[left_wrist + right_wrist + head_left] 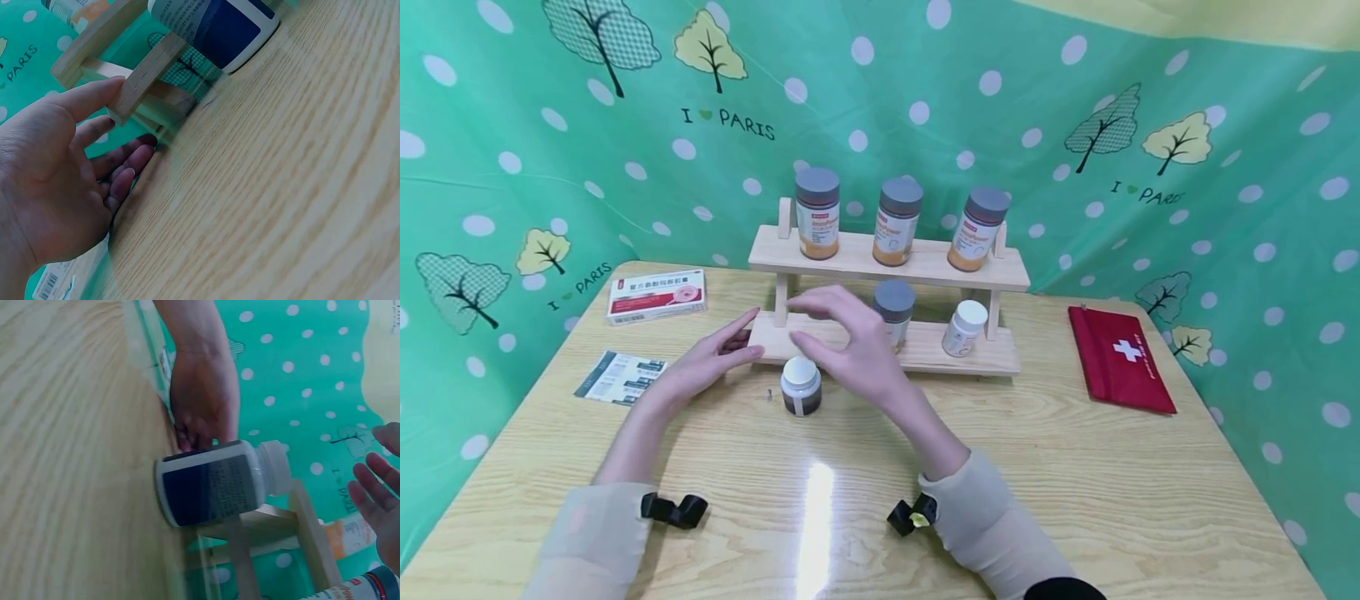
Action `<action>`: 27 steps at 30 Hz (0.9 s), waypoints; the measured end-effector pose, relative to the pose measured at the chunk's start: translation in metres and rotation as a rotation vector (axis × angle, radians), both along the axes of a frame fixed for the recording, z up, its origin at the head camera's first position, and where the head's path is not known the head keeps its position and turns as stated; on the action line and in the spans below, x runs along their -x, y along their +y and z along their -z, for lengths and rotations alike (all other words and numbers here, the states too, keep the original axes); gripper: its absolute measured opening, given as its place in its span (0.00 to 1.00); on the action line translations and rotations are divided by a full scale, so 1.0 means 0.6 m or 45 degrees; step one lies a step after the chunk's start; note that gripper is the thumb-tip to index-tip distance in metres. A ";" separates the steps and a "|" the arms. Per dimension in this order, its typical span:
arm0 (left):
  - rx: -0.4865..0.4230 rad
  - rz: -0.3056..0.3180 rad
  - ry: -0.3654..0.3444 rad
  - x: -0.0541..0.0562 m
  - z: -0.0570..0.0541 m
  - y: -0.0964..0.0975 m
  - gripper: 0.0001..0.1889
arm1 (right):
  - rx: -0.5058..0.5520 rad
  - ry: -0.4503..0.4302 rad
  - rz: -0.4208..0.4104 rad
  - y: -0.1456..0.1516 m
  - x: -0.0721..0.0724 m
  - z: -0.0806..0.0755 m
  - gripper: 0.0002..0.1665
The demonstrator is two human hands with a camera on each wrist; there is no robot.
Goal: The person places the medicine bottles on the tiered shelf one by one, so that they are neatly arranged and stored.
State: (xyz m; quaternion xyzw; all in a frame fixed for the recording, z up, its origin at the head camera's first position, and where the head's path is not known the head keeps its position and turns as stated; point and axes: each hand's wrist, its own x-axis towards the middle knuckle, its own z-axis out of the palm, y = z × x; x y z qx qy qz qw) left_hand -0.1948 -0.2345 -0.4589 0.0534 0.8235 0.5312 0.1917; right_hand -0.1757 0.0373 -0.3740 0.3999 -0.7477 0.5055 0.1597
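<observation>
My left hand is at the left end of the small two-tier wooden rack. In the left wrist view its thumb touches the end of the lower board, the other fingers loosely bent beside it. My right hand hovers before the rack with thumb and fingers spread apart, nothing between them. Just below and left of it, a white-capped bottle with a dark blue label stands upright on the table. The right wrist view shows the bottle apart from the right hand.
Three grey-capped jars stand on the top tier. Another grey-capped jar and a small white bottle occupy the lower one. A medicine box and blister pack lie left, a red first-aid pouch right. Patterned green cloth hangs behind.
</observation>
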 end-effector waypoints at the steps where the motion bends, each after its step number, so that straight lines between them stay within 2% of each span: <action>1: -0.001 0.002 0.002 0.000 0.000 0.000 0.44 | -0.039 -0.044 -0.028 -0.003 -0.001 0.004 0.21; 6: 0.008 0.008 0.021 -0.002 0.001 -0.001 0.43 | -0.232 -0.298 -0.122 -0.012 -0.004 0.024 0.28; 11: 0.022 0.013 0.032 -0.001 0.000 0.002 0.43 | -0.416 -0.427 -0.133 -0.009 -0.001 0.033 0.35; 17: 0.011 0.016 0.028 -0.001 -0.002 0.002 0.43 | -0.568 -0.470 -0.174 -0.006 0.006 0.036 0.39; 27: 0.012 0.021 0.021 -0.001 0.001 0.000 0.42 | -0.728 -0.440 -0.150 -0.005 0.009 0.039 0.40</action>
